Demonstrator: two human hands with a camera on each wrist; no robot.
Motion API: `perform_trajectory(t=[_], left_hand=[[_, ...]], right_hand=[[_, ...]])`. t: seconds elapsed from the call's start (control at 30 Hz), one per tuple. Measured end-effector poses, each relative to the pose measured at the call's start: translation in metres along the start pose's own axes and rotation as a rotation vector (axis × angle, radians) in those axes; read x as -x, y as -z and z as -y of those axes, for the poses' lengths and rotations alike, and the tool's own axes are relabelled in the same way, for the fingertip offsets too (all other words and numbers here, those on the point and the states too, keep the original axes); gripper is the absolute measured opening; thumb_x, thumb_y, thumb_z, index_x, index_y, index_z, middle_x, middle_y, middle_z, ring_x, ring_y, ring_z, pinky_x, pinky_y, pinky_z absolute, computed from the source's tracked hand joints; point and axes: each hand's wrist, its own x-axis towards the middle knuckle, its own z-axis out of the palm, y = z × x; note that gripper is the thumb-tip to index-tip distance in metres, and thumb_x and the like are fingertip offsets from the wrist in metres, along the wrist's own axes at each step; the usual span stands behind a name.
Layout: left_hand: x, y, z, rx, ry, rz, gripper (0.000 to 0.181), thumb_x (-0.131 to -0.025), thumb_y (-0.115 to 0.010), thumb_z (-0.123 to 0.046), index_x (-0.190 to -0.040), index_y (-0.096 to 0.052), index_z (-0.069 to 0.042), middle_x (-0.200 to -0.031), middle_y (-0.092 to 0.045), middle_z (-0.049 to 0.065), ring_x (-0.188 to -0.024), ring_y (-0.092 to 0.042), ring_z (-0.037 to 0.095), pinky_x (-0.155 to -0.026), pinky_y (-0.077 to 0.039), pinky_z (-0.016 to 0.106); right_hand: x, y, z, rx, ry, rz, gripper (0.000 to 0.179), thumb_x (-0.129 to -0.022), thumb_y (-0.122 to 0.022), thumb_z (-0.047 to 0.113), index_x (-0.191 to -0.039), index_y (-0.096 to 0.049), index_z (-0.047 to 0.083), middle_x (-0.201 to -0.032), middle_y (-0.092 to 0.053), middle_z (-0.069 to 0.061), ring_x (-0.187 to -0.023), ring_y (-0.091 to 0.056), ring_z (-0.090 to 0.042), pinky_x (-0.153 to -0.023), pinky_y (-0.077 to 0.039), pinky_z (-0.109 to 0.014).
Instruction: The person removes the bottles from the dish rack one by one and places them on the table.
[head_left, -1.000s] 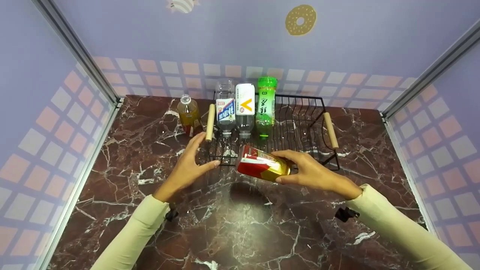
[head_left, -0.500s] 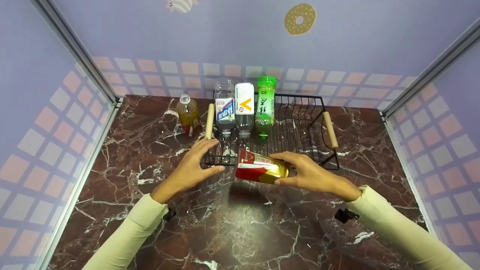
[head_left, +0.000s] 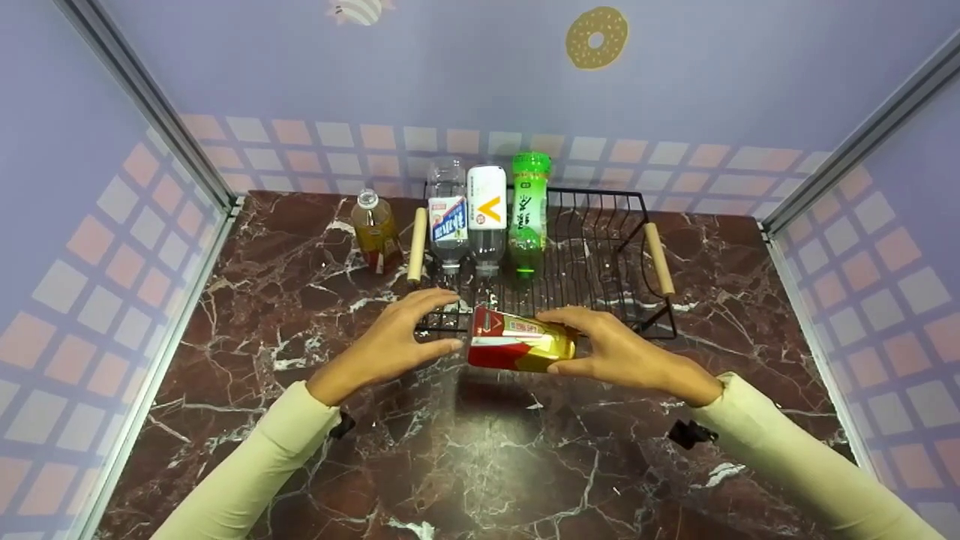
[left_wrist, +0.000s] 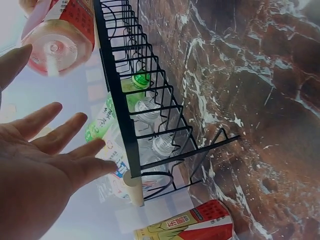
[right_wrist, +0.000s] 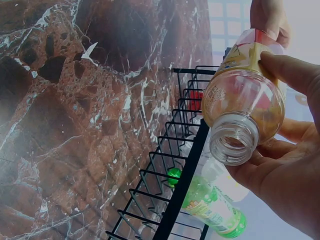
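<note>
My right hand [head_left: 619,349] grips a capless plastic bottle [head_left: 517,341] with a red and gold label by its neck end, above the front of a black wire rack [head_left: 592,225]. The bottle lies tilted sideways, base toward the left; its open mouth [right_wrist: 232,142] shows in the right wrist view. My left hand [head_left: 394,341] is spread beside the base, thumb and fingers apart, holding nothing. In the rack lie a clear bottle with a blue-white label [head_left: 448,214], one with a white label [head_left: 487,210] and a green bottle [head_left: 530,214], necks toward me.
A second capless bottle with a red and gold label [head_left: 377,232] stands upright left of the rack. Wooden handles [head_left: 417,246] sit at the rack's two ends. Dark marbled countertop [head_left: 495,465] stretches in front; a lilac wall [head_left: 480,75] rises behind.
My left hand has moved right and slightly toward me, nearing the bottle's base. The held bottle has turned a little and shifted slightly toward me; the right hand grips it throughout.
</note>
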Motion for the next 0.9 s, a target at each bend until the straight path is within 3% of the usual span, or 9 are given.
perform_trajectory(t=[0.23, 0.53, 0.77, 0.9], left_hand=[[-0.003, 0.0, -0.006, 0.019, 0.016, 0.061, 0.069, -0.096, -0.087, -0.027, -0.155, -0.06, -0.006, -0.162, -0.056, 0.019, -0.151, -0.051, 0.041, -0.127, -0.039, 0.062], [-0.006, -0.006, -0.012, 0.067, 0.004, 0.137, 0.069, -0.097, -0.085, -0.035, -0.157, -0.061, -0.01, -0.162, -0.058, 0.015, -0.15, -0.052, 0.041, -0.124, -0.039, 0.068], [-0.009, -0.019, -0.017, 0.072, 0.008, 0.165, 0.072, -0.094, -0.087, -0.04, -0.154, -0.062, -0.011, -0.157, -0.061, 0.014, -0.144, -0.056, 0.039, -0.12, -0.044, 0.069], [-0.009, -0.022, -0.026, 0.063, 0.016, 0.15, 0.075, -0.091, -0.089, -0.043, -0.154, -0.063, -0.012, -0.154, -0.063, 0.012, -0.139, -0.059, 0.037, -0.116, -0.048, 0.066]], right_hand=[[0.001, -0.001, 0.001, -0.004, -0.024, 0.009, 0.075, -0.088, -0.093, 0.013, -0.155, -0.059, 0.005, -0.146, -0.068, -0.016, -0.119, -0.069, -0.029, -0.097, -0.063, -0.043], [0.001, -0.002, 0.001, 0.011, 0.031, -0.002, 0.071, -0.089, -0.092, 0.014, -0.152, -0.061, 0.005, -0.144, -0.069, -0.016, -0.12, -0.069, -0.032, -0.099, -0.063, -0.049], [0.001, -0.004, 0.007, 0.018, 0.058, 0.019, 0.072, -0.088, -0.092, 0.012, -0.152, -0.06, 0.004, -0.143, -0.068, -0.013, -0.12, -0.068, -0.028, -0.099, -0.063, -0.044], [0.002, -0.004, 0.012, 0.028, 0.089, 0.013, 0.073, -0.087, -0.092, 0.01, -0.152, -0.059, 0.002, -0.143, -0.068, -0.014, -0.122, -0.067, -0.029, -0.102, -0.063, -0.046]])
